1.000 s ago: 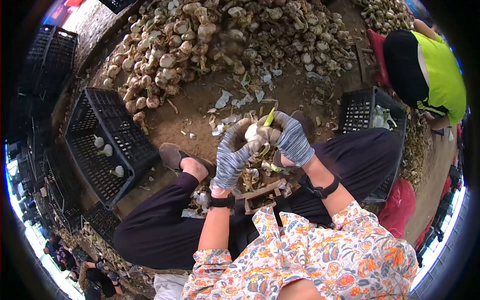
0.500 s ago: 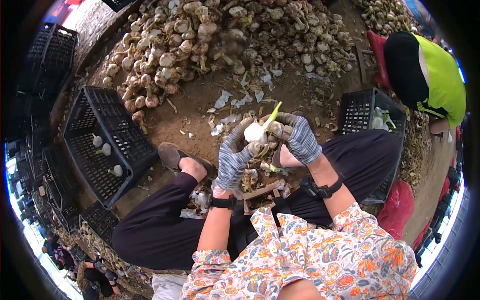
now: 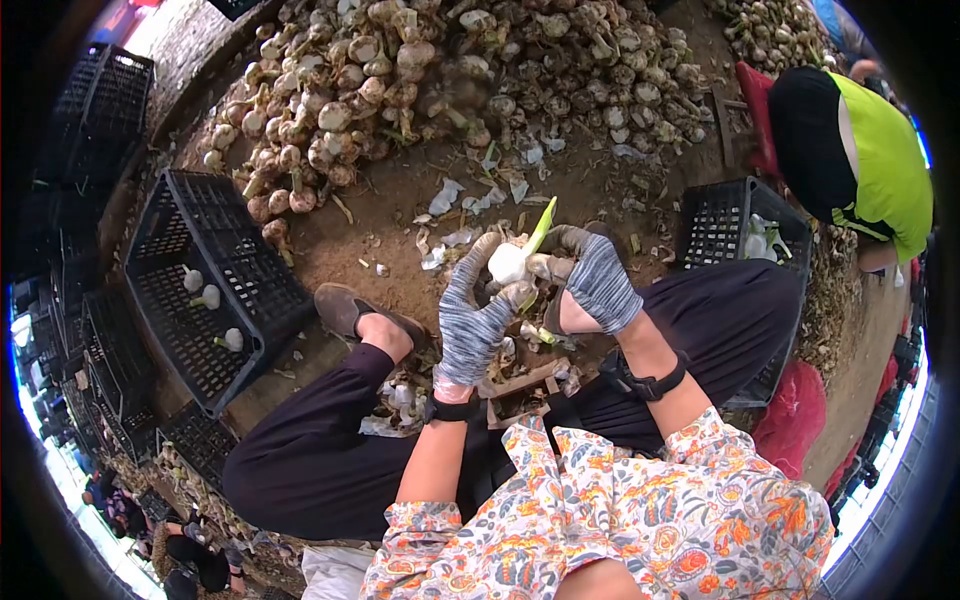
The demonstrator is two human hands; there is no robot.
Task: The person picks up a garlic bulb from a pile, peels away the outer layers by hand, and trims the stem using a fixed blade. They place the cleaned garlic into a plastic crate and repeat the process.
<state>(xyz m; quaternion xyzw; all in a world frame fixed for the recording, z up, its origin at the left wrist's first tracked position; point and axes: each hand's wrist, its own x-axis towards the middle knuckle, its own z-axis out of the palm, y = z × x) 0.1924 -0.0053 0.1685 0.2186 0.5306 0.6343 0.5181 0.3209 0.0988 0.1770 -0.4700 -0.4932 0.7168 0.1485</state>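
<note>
Heap: Unpeeled garlic (image 3: 400, 85) rises in one broad mound on the dirt floor (image 3: 390, 225), the bulbs piled too thickly to count; part of a second heap (image 3: 770, 35) shows at upper right.

Left crate: One black plastic crate (image 3: 245, 275) stands tilted in view beside the worker's foot, with three pale bulbs (image 3: 210, 297) lying apart on its slatted inside.

Right crate: A second black crate (image 3: 712, 228), partly hidden behind the worker's knee, holds a cluster of white bulbs with green stems (image 3: 765, 240), their number unclear.

Co-worker: One person in a lime top (image 3: 885, 160) bends beyond the right crate.

Sack: Red mesh (image 3: 793, 415) slumps by the right crate.

Hands: Two, in grey knit gloves, meet around one bulb; the left hand (image 3: 472, 320) cups its left side, the right hand (image 3: 600, 280) grips its right side near the stalk.

Held bulb: One white bulb (image 3: 507, 263), between the hands above the littered floor.

Stalk: One green shoot (image 3: 545, 222) slants up from that bulb.
</note>
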